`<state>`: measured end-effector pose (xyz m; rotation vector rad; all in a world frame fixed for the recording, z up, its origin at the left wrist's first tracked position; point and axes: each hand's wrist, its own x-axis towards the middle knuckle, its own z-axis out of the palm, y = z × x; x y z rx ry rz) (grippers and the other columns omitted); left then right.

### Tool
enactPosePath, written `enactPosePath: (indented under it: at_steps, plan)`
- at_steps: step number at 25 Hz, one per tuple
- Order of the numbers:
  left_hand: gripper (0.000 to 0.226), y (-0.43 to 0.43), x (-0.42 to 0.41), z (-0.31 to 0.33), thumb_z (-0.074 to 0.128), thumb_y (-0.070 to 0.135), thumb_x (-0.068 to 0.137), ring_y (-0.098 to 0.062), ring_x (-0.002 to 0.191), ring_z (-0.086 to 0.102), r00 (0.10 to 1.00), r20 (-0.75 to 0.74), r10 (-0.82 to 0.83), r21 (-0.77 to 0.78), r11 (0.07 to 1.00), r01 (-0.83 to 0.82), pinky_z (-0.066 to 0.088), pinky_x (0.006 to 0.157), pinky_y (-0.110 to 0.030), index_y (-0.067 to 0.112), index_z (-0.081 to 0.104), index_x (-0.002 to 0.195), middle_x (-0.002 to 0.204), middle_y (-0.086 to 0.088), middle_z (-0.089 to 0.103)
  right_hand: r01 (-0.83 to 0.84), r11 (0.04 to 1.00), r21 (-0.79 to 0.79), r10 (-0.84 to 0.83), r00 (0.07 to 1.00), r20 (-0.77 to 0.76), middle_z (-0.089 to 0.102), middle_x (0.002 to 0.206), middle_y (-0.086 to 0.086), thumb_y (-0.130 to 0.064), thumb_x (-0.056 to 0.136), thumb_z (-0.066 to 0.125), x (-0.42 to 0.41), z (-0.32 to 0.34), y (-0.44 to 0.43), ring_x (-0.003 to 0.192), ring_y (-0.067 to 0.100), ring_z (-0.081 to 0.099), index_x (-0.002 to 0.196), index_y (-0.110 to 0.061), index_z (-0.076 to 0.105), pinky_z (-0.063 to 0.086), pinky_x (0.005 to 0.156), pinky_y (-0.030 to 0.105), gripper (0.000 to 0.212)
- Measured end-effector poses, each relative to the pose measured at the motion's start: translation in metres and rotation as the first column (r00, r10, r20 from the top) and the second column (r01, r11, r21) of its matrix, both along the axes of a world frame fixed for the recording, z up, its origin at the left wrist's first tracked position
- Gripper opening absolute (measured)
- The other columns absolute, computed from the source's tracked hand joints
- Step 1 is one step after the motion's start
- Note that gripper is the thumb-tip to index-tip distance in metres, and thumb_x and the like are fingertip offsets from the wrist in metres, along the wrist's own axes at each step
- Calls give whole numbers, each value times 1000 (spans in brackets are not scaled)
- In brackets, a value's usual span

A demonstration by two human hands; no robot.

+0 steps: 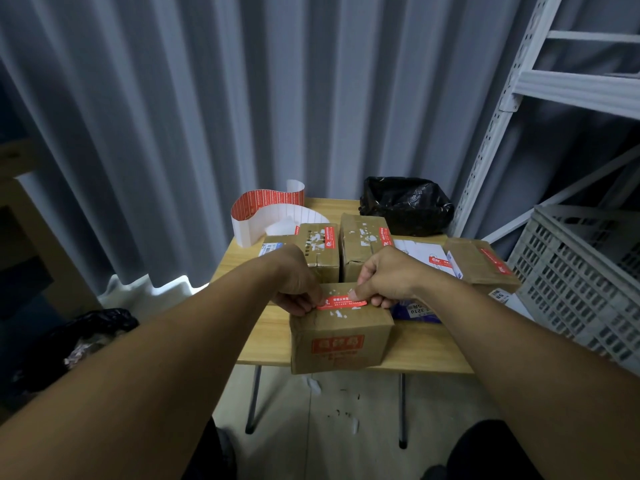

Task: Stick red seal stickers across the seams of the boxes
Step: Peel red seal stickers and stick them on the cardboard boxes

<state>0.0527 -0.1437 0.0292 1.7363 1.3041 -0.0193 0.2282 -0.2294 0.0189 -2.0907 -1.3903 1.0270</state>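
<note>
Your left grip & right grip, fingers curled, each pinch one end of the red rectangular seal sticker. It lies flat on top of the nearest brown cardboard box, at the front edge of the light wood table. Sticker's white print too small to read. 4 brown boxes total; other 3 each carry 1 red seal.

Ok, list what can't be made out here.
Head view, front box: seam hidden under the red seal sticker.
Head view, sticker ends: covered by left hand and right hand.
Head view, sticker print: too small to read.
Head view, grey crate: cut off by right edge.
</note>
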Motion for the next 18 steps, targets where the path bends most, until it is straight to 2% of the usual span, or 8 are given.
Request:
enactPosePath:
  at_steps: [6, 12, 17, 18]
  plan:
    - [20, -1, 3, -1, 82, 5, 81, -19, 67, 70, 999, -35, 7, 6, 1000, -7, 60, 52, -27, 0, 67, 94, 82, -13, 71, 18, 1000, 10, -18, 1000, 16, 67, 68, 10, -15, 79, 86, 0, -3, 2, 59, 15, 57, 82, -5, 72, 49, 53, 26, 17]
    - [18, -3, 0, 0, 81, 4, 82, -18, 67, 70, 1000, -8, 12, 2, 1000, -12, 60, 53, -26, 0, 68, 94, 83, -13, 71, 4, 999, 43, -7, 997, 83, 66, 67, 10, -20, 78, 86, -2, -2, -2, 62, 19, 58, 80, -7, 68, 49, 55, 29, 22]
    - [21, -4, -2, -1, 80, 5, 83, -18, 71, 70, 1000, 12, -7, 5, 1000, 7, 60, 56, -25, 0, 68, 100, 89, -13, 71, 38, 999, -3, -37, 997, 69, 63, 80, 13, -13, 90, 72, 3, 5, -8, 64, 17, 54, 91, -8, 67, 46, 52, 25, 8]
    - [23, -5, -3, -1, 80, 6, 83, -18, 72, 70, 1000, 15, -10, 5, 1000, 9, 60, 57, -25, 0, 68, 102, 90, -13, 72, 38, 999, 2, -38, 997, 60, 63, 79, 12, -17, 90, 73, 1, 5, -10, 64, 17, 54, 92, -8, 66, 47, 51, 25, 11]
